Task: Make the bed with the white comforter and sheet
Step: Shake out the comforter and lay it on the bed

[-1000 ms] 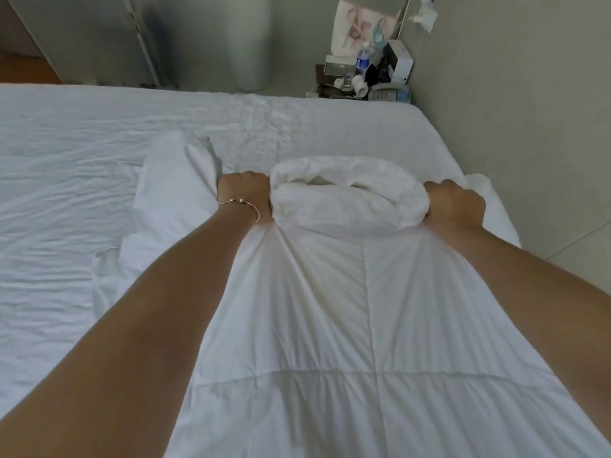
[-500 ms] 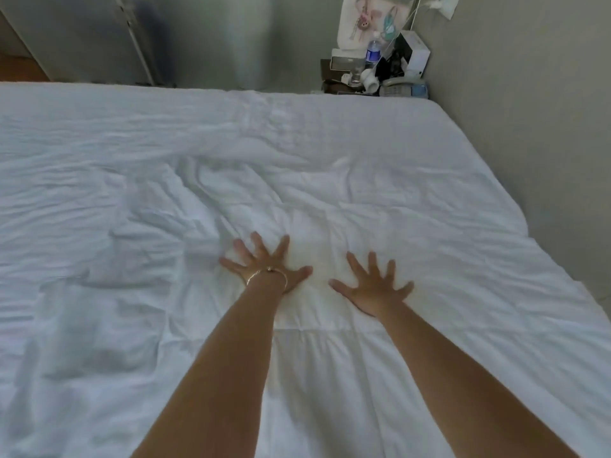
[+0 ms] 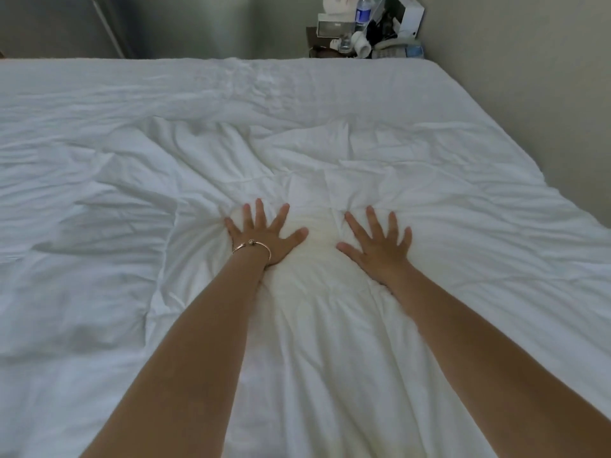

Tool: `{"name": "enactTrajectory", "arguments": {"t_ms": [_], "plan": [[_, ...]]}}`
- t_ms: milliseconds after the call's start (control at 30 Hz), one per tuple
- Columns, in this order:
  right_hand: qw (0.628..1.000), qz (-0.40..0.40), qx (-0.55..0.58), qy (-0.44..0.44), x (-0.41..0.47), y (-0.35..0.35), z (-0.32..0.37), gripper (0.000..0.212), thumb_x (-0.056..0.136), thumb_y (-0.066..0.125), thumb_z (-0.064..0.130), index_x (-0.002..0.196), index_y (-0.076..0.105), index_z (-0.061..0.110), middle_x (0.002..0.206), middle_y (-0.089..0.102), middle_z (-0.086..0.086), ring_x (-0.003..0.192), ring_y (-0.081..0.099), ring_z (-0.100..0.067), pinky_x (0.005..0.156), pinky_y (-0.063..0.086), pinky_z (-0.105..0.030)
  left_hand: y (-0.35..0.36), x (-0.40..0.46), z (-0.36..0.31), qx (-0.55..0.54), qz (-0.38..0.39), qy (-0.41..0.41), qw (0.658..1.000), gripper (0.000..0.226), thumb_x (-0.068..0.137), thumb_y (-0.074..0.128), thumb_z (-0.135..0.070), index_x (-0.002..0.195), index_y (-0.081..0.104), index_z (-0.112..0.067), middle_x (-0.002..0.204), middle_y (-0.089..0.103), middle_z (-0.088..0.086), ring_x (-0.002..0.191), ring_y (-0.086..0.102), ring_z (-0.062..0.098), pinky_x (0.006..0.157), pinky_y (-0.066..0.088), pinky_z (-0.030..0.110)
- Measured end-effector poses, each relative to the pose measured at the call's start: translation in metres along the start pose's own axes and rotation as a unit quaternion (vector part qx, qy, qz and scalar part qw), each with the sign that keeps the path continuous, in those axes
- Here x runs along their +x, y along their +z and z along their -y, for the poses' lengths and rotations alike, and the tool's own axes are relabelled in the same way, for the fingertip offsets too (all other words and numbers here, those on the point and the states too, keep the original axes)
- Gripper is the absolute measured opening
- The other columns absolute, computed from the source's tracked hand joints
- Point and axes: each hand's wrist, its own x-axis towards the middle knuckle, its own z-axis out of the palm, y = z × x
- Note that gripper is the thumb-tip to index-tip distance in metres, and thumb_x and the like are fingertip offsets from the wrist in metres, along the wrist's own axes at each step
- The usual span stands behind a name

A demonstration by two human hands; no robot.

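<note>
Two palms flat, fingers spread wide: my left hand (image 3: 263, 231) and right hand (image 3: 378, 241) grip nothing, pressing mid-frame on the comforter (image 3: 330, 342) to flatten its creases. It covers the frame's middle and right; bare sheet (image 3: 198, 84) shows across the top.

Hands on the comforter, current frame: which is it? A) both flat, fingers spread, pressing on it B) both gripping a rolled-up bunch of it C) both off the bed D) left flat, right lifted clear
A: the left hand and the right hand both lie palm-down with fingers spread on the white comforter, side by side and apart, with creases fanning out around them.
</note>
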Motion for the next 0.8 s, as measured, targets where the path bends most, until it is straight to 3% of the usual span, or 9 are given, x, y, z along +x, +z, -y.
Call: {"name": "enactTrajectory", "arguments": {"t_ms": [100,200,367,600,800], "plan": [[0.996,-0.054,-0.049,-0.053,-0.031,0.004,0.007,0.056,0.1,0.015,0.058,0.152,-0.002,0.046,0.163,-0.004,0.014,0.15,-0.004,-0.019,0.117,-0.002,-0.055,0.01,-0.033,0.007,-0.001,-0.016,0.034,0.999,0.071,0.089,0.007,-0.074,0.151,-0.007,-0.042,0.162,-0.012,0.0,0.149,-0.008,0.021,0.118,-0.001,0.046],[0.995,-0.057,-0.04,-0.076,-0.072,0.002,0.01,0.052,0.102,0.011,0.048,0.154,0.002,0.041,0.163,0.003,0.015,0.15,0.002,-0.013,0.119,0.003,-0.049,0.011,-0.073,0.014,-0.014,-0.002,0.051,0.999,0.063,0.096,0.005,-0.061,0.153,-0.005,-0.035,0.162,-0.008,-0.004,0.149,-0.005,0.016,0.119,0.0,0.038],[0.997,-0.049,-0.004,-0.065,-0.175,0.023,0.021,0.066,0.09,-0.009,0.058,0.153,-0.002,0.041,0.163,-0.001,0.012,0.15,-0.002,-0.014,0.12,0.001,-0.045,0.036,-0.166,0.019,-0.029,-0.008,0.074,0.997,0.062,0.098,0.001,-0.055,0.153,-0.01,-0.028,0.161,-0.012,-0.006,0.148,-0.011,0.012,0.119,-0.007,0.036],[0.999,0.003,0.025,-0.047,-0.358,0.073,0.048,0.069,0.086,-0.012,0.057,0.153,-0.005,0.042,0.163,-0.006,0.011,0.15,-0.007,-0.014,0.121,-0.002,-0.043,0.095,-0.339,0.015,-0.042,0.031,0.092,0.994,0.065,0.096,0.001,-0.06,0.15,-0.019,-0.03,0.158,-0.023,-0.006,0.145,-0.021,0.01,0.118,-0.013,0.038],[0.996,0.062,0.057,-0.039,-0.51,0.116,0.053,0.055,0.1,0.007,0.054,0.151,-0.011,0.047,0.161,-0.017,0.014,0.148,-0.017,-0.009,0.12,-0.008,-0.039,0.158,-0.49,0.021,-0.041,0.035,0.125,0.991,0.065,0.095,0.003,-0.062,0.147,-0.024,-0.032,0.156,-0.028,-0.006,0.14,-0.029,0.008,0.117,-0.016,0.038]]}}
